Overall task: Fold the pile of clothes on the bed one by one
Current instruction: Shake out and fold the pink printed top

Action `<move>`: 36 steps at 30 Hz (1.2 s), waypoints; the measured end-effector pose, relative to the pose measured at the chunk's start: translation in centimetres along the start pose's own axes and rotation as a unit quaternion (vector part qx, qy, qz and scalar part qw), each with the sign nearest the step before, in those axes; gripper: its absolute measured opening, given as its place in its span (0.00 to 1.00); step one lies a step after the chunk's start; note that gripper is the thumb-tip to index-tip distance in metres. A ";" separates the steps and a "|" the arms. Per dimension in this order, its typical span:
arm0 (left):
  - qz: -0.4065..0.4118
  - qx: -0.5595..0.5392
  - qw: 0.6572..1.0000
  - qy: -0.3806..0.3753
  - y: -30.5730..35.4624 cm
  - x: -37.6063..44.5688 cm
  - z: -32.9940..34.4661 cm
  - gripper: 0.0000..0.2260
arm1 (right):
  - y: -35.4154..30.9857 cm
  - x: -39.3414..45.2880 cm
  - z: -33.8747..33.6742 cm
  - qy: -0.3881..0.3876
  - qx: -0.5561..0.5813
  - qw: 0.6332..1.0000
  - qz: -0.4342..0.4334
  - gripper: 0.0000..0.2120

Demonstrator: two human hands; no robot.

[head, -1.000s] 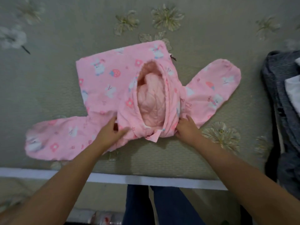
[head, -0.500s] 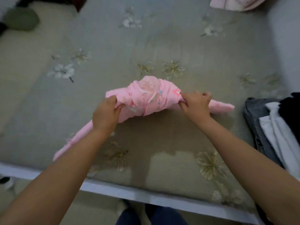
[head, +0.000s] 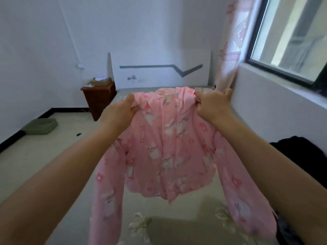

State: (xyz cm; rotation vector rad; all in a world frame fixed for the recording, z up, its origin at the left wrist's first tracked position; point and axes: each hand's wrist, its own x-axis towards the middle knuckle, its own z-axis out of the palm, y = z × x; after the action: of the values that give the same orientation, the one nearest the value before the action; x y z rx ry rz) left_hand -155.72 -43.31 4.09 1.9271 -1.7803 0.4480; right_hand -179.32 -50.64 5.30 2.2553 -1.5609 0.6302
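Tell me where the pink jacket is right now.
In the head view the pink jacket hangs mid-frame above the bed, gripped at its shoulders by the left hand and right hand.

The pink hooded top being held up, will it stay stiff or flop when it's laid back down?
Probably floppy: the pink hooded top drapes from the left hand and right hand, sleeves dangling. Likely light, since pinches at the shoulders carry it. It will probably crumple unless spread.
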 end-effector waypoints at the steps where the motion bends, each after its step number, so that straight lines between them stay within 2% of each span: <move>1: -0.004 0.014 0.999 -0.028 0.0 -0.1 -1.1 0.18 | -0.4 -0.8 -1.2 -0.003 -0.013 1.000 -0.003 0.13; 4: -0.010 0.031 0.989 -0.144 -0.3 -1.4 -3.4 0.19 | -1.3 -3.6 -3.7 -0.062 -0.048 0.997 -0.025 0.13; 8: 0.004 0.003 0.950 -0.313 -1.2 -3.9 -3.4 0.22 | -2.5 -5.7 -4.3 -0.255 -0.037 0.965 -0.050 0.25; 10: 0.000 -0.034 0.921 -0.387 -2.4 -4.7 -1.9 0.21 | -3.1 -5.9 -2.8 -0.351 -0.020 0.933 -0.075 0.28; 13: -0.006 -0.042 0.871 -0.489 -4.7 -5.5 1.6 0.21 | -4.1 -5.2 1.3 -0.501 0.006 0.858 -0.110 0.34; 15: -0.028 -0.060 0.838 -0.541 -6.6 -6.0 5.4 0.23 | -4.7 -4.8 5.2 -0.569 0.020 0.814 -0.118 0.35; 16: -0.043 -0.070 0.829 -0.553 -7.5 -6.1 7.4 0.24 | -5.0 -4.6 7.4 -0.582 0.030 0.804 -0.117 0.35; 18: -0.071 -0.087 0.826 -0.553 -9.1 -6.1 11.6 0.26 | -5.4 -4.2 12.7 -0.574 0.048 0.810 -0.110 0.32; 20: -0.095 -0.101 0.852 -0.505 -10.7 -5.4 16.0 0.26 | -5.6 -3.6 18.4 -0.525 0.051 0.846 -0.082 0.31; 21: -0.118 -0.100 0.871 -0.466 -11.4 -5.0 18.2 0.26 | -5.8 -3.5 21.0 -0.484 0.037 0.872 -0.062 0.32; 23: -0.143 -0.059 0.911 -0.382 -13.1 -3.8 22.9 0.25 | -6.3 -3.0 26.1 -0.350 0.005 0.936 -0.041 0.33; 26: -0.125 0.047 0.946 -0.294 -15.5 -2.6 30.4 0.27 | -6.7 -2.0 34.1 -0.180 0.021 0.983 -0.039 0.30; 27: -0.147 0.080 0.945 -0.281 -16.4 -2.4 32.9 0.28 | -6.4 -1.5 37.3 -0.185 0.005 0.982 -0.032 0.31; 29: -0.236 0.109 0.925 -0.278 -18.1 -2.4 37.9 0.28 | -6.3 -0.6 42.8 -0.266 -0.053 0.963 -0.004 0.30; 30: -0.256 0.111 0.916 -0.287 -18.6 -2.9 40.2 0.27 | -6.3 -0.5 45.3 -0.280 -0.060 0.958 0.008 0.28; 31: -0.240 0.116 0.914 -0.305 -18.7 -3.7 42.3 0.25 | -6.4 -0.7 47.5 -0.295 -0.062 0.953 0.013 0.27; 34: -0.121 0.084 0.903 -0.403 -17.9 -8.4 47.3 0.26 | -7.1 -4.3 52.4 -0.386 -0.036 0.921 -0.042 0.27; 36: -0.096 0.046 0.887 -0.449 -17.4 -12.3 48.8 0.26 | -7.2 -8.1 53.8 -0.430 0.001 0.900 -0.069 0.28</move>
State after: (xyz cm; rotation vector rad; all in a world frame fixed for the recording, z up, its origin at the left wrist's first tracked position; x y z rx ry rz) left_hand -143.58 -58.95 -45.40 2.5851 -2.0388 -0.5499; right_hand -165.85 -68.56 -44.75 2.7865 -1.6750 -0.5010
